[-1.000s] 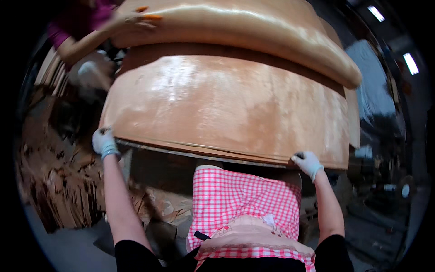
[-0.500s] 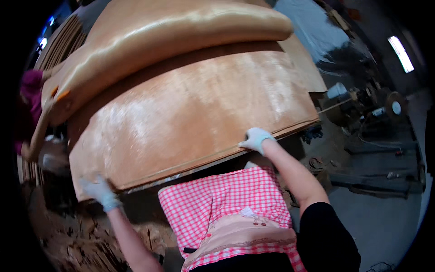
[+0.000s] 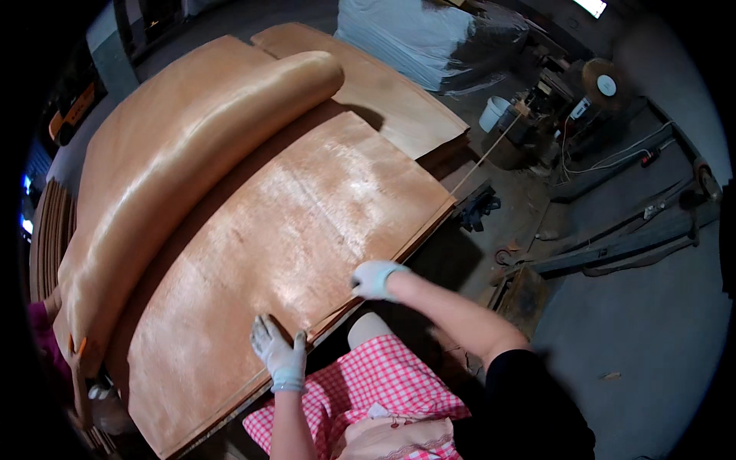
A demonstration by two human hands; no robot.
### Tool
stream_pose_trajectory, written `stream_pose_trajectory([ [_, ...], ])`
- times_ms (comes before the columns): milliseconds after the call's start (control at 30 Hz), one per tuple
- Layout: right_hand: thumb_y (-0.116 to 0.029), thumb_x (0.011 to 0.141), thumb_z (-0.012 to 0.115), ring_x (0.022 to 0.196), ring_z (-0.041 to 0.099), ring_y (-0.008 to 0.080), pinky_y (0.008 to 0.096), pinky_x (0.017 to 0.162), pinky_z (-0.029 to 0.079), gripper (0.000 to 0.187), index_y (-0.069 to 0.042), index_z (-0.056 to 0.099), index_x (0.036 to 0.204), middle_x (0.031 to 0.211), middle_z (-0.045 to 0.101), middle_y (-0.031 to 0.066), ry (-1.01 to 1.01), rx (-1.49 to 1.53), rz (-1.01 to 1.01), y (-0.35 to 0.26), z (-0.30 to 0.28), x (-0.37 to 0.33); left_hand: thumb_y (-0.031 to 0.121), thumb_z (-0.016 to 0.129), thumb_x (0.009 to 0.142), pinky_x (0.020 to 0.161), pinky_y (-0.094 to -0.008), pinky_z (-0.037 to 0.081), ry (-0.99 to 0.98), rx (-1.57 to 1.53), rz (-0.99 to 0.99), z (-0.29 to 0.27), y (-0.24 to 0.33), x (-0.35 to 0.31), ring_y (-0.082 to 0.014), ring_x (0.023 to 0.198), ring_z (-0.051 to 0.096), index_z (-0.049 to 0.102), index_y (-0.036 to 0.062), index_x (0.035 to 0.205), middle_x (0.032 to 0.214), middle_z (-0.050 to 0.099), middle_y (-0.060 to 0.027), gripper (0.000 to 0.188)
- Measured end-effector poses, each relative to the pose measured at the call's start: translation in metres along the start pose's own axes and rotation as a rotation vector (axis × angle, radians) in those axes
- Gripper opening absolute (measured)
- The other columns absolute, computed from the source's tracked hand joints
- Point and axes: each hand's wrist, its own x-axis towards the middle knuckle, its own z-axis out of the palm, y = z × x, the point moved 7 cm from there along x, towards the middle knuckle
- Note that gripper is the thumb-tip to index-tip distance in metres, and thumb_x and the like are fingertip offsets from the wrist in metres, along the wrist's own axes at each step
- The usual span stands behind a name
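A stack of thin reddish-brown wood veneer sheets (image 3: 230, 268) lies before me, with its near edge running along my body. My left hand (image 3: 278, 351), in a whitish glove with dirty fingertips, rests on the top sheet close to that edge, fingers spread. Farther right along the edge, my right hand (image 3: 376, 280) wears a similar glove. Its fingers curl in at the sheet's edge and look closed on it; the fingertips are partly hidden. Beyond both hands, a large sheet is folded back in a long rounded bend (image 3: 192, 146).
At the far left, a co-worker's hand (image 3: 79, 356) with orange fingertips touches the bent sheet's end. Another veneer stack (image 3: 383, 92) lies behind, near a plastic-wrapped pile (image 3: 406, 38). A white bucket (image 3: 494, 113) and machinery (image 3: 567, 100) stand at right. Wood scraps surround a caster (image 3: 504, 257).
My left hand has come rightward from the near left corner to the middle of the near edge. My right hand stays at the edge. The view has swung right.
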Motion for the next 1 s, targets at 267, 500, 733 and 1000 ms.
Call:
stream_pose_trajectory([
  [267,-0.029,0.084,0.058,0.105,0.062,0.0321,0.0408,0.092,0.048,0.035,-0.015,0.068,0.115,0.114,0.066,0.0133,0.211,-0.071,0.369,0.252,-0.124,-0.069,0.035,0.069,0.08,0.118,-0.0472,0.011,-0.009,0.076,0.01,0.001,0.002,0.0,-0.0384,0.143,0.019,0.025,0.0022,0.149,0.155,0.023,-0.0219,0.089],
  [500,-0.027,0.086,0.064,0.11,0.06,0.033,0.041,0.094,0.047,0.036,-0.01,0.065,0.117,0.119,0.064,0.0151,0.229,-0.023,0.663,0.313,-0.11,-0.041,0.036,0.069,0.08,0.118,-0.0484,0.012,-0.001,0.102,0.019,-0.001,0.002,-0.002,-0.0408,0.142,0.019,0.026,0.0017,0.149,0.155,0.023,-0.0227,0.088],
  [733,-0.022,0.088,0.061,0.11,0.058,0.0389,0.042,0.092,0.046,0.036,0.001,0.061,0.116,0.119,0.063,0.0213,1.11,0.622,0.885,0.361,-0.071,-0.092,0.043,0.068,0.078,0.117,-0.0508,0.011,0.009,0.038,0.011,-0.001,0.012,-0.002,-0.0416,0.141,0.022,0.033,-0.0022,0.145,0.152,0.027,-0.0256,0.088],
  [1000,-0.011,0.09,0.062,0.095,0.06,0.0245,0.0364,0.089,0.047,0.026,0.005,0.058,0.11,0.102,0.064,0.0156,0.973,0.637,0.022,0.087,-0.011,-0.095,0.028,0.076,0.074,0.085,-0.0464,0.044,0.263,-0.368,0.242,-0.047,0.027,-0.028,-0.0371,0.095,0.056,0.059,0.0053,0.1,0.096,0.059,-0.0155,0.038],
])
